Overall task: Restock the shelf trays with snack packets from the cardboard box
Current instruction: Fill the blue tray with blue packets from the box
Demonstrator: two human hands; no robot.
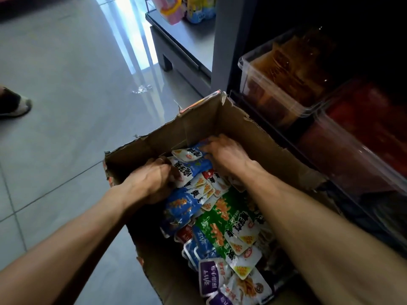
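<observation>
An open cardboard box stands on the floor, full of snack packets in blue, green and purple. Both hands are down inside its far end. My left hand is closed on the left side of a bunch of blue packets. My right hand presses on the same bunch from the right, its fingers curled over the packets. Green packets and purple packets lie loose nearer to me. To the right, clear plastic shelf trays hold orange and red packets.
A second clear tray with dark red packets sits on the dark shelf right of the box. A low grey stand with bright products is at the back. Someone's shoe rests on the grey tiled floor at left.
</observation>
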